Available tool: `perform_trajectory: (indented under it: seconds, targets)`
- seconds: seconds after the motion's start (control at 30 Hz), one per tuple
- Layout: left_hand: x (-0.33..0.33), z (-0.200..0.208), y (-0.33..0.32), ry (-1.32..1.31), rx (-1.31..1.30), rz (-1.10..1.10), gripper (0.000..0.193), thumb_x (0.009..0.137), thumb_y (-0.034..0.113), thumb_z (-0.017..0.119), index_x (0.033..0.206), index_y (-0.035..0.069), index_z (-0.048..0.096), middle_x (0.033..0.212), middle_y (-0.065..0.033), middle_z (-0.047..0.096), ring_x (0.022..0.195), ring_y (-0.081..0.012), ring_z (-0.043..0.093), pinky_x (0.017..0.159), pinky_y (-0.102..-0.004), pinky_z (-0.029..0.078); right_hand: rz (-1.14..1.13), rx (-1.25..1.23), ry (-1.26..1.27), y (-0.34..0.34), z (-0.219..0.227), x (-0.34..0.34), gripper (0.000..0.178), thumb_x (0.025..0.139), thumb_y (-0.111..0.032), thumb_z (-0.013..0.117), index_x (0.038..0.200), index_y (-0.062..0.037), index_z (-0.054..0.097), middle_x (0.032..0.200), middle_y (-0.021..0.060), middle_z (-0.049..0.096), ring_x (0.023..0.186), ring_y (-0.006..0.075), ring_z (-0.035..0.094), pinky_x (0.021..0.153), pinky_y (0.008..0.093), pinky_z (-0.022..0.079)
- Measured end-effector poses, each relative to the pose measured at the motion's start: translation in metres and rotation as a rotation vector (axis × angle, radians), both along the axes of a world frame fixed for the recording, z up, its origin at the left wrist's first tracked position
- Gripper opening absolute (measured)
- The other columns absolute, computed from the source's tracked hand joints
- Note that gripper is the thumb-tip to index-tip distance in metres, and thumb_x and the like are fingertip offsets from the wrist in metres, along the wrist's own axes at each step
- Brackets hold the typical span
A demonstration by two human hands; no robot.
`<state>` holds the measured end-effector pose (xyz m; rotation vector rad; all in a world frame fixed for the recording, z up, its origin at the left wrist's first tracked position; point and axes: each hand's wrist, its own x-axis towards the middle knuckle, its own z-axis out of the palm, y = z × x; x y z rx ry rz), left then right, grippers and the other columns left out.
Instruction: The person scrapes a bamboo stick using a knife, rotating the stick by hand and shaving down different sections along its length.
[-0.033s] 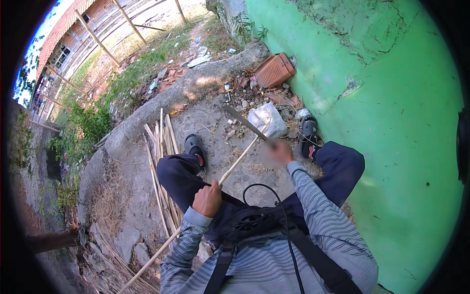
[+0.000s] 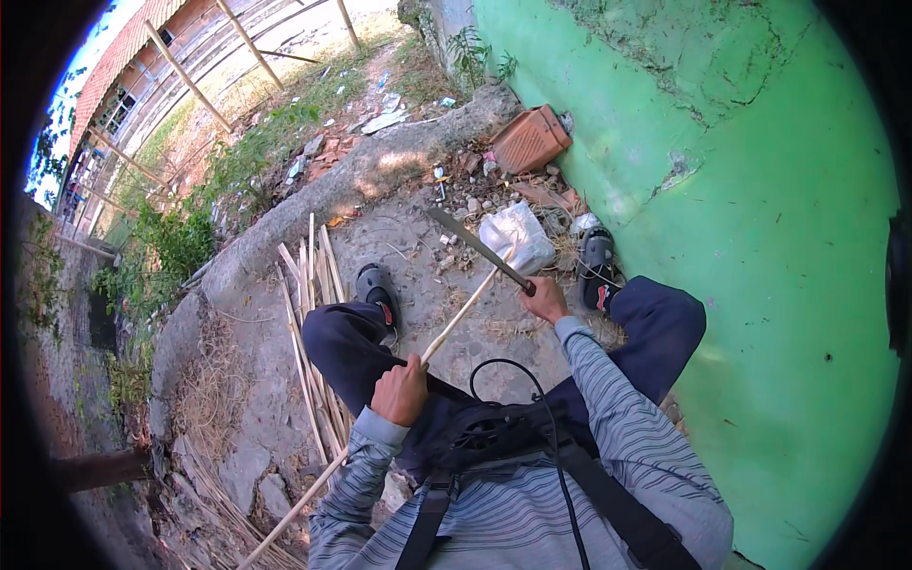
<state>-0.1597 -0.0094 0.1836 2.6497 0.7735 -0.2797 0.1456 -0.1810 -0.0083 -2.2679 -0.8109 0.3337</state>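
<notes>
Centre: the left grip (image 2: pixel 399 391), closed, held a pale stick (image 2: pixel 457 321) whose long axis ran from the lower left to upper centre. The right grip (image 2: pixel 546 300), likewise closed, held a knife (image 2: pixel 475 244) pointing upper left. Beyond, a white bag (image 2: pixel 528 234), contents indiscernible, lay on rough ground (image 2: pixel 255 366); a green wall (image 2: pixel 760 285) filled the right.

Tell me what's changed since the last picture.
Very little: the right hand and the knife in it seem to have shifted slightly toward the body. Nothing was taken up or let go. The left hand still grips the stick; the stick pile stays put.
</notes>
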Motion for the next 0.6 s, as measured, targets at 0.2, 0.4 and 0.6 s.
perform_trajectory:
  seconds: [0.2,0.4,0.6]
  targets:
    - [-0.008,0.001,0.001,-0.05,0.035,-0.001,0.022,0.1,0.029,0.056,0.099,0.007,0.053,0.072,-0.026,0.064,0.068,-0.0483,0.065,0.06,-0.0613,0.049,0.104,0.039,-0.049,0.016,0.01,-0.02,0.024,0.081,-0.024,0.071,0.095,-0.0059,0.075,0.078,0.0178,0.07,0.073,0.0376,0.069,0.067,0.0433,0.054]
    - [-0.021,0.0,0.006,-0.003,0.081,-0.004,0.024,0.099,0.03,0.057,0.099,0.007,0.055,0.07,-0.0188,0.064,0.064,-0.0407,0.065,0.055,-0.0542,0.05,0.09,0.022,-0.024,0.005,0.006,-0.005,0.022,0.082,-0.026,0.07,0.092,-0.0068,0.074,0.075,0.0174,0.069,0.073,0.0384,0.068,0.067,0.0449,0.053]
    - [-0.024,0.031,0.006,0.011,-0.003,0.024,0.025,0.098,0.029,0.058,0.093,0.005,0.052,0.069,-0.0245,0.062,0.067,-0.0483,0.064,0.059,-0.0601,0.049,-0.022,-0.055,0.044,-0.005,-0.004,-0.004,0.027,0.082,-0.031,0.07,0.095,-0.008,0.074,0.085,0.0187,0.071,0.081,0.0388,0.07,0.071,0.047,0.054]
